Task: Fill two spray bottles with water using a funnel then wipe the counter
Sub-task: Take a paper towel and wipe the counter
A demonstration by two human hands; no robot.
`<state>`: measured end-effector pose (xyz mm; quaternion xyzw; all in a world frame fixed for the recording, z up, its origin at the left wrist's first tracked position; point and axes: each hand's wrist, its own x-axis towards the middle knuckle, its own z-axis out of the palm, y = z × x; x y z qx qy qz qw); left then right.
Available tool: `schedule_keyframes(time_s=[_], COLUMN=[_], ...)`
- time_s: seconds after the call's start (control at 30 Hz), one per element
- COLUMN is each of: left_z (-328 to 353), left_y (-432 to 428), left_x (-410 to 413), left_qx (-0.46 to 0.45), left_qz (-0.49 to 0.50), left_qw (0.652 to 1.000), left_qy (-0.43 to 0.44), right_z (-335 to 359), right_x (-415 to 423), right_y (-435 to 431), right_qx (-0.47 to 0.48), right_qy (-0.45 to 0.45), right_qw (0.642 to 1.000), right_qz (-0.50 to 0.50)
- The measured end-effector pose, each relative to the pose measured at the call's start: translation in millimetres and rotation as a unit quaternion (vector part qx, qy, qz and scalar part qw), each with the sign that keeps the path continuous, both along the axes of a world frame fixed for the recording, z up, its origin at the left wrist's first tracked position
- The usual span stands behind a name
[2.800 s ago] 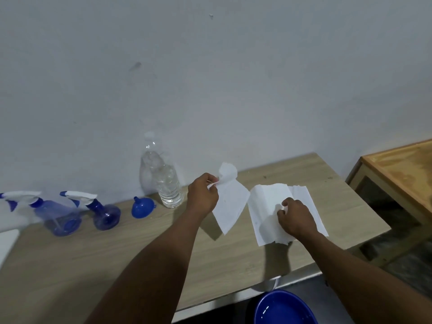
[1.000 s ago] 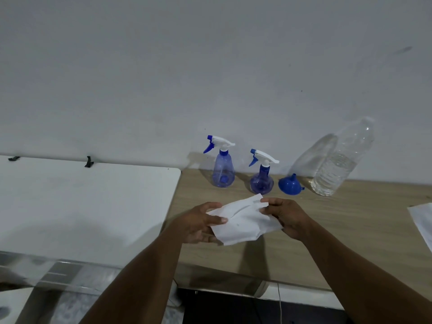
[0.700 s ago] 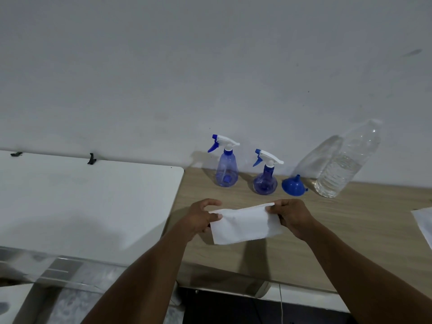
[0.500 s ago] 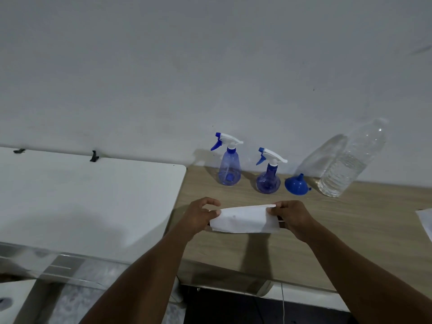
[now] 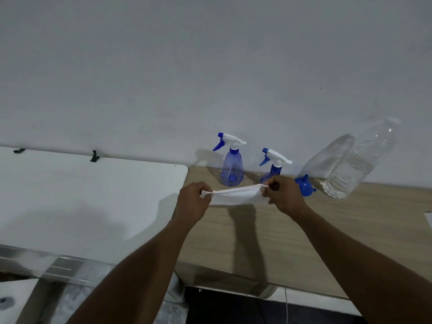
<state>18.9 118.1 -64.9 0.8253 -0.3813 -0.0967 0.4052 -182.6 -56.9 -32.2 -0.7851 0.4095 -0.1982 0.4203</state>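
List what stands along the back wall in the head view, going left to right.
White tabletop → taller spray bottle → shorter spray bottle → blue funnel → clear water bottle.

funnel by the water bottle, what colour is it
Solid blue: the funnel sits upside down on the wooden counter, seen in the head view.

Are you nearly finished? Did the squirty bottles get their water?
Filling looks done: the left spray bottle and right spray bottle wear trigger tops and the funnel sits aside, though their water level is hard to see. In hand: left hand and right hand pinch a paper towel stretched above the counter. Left: wiping it, not yet begun.
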Motion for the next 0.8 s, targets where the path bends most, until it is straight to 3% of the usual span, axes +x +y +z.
schedule_keyframes(time_s=[0.1,0.3,0.43,0.6,0.7,0.8], left_z=[-14.7,-70.2,-81.7,-82.8,-82.0,-79.7], left_y=[1.3,21.1,26.4,32.2,31.7,28.1], left_x=[0.2,-11.6,-13.1,0.2,3.3,8.0], left_qx=[-0.004,0.219,0.244,0.27,0.289,0.306], left_qz=[-0.003,-0.1,-0.079,-0.04,-0.038,-0.036], left_qw=[0.997,0.959,0.949,0.946,0.945,0.942], left_qy=[-0.073,-0.15,-0.184,-0.174,-0.149,-0.133], right_z=[-16.6,-83.8,-112.7,-110.5,-105.3,-110.1], right_x=[0.6,-22.6,-37.6,-20.6,12.2,46.2], right_y=[3.7,22.6,30.1,25.4,18.3,15.7], right_qx=[-0.071,-0.133,-0.213,-0.315,-0.306,-0.288], right_qy=[-0.011,0.173,0.272,0.229,0.2,0.23], right_qw=[0.997,0.972,0.93,0.913,0.901,0.862], right_qz=[-0.015,0.084,0.127,0.119,0.234,0.347])
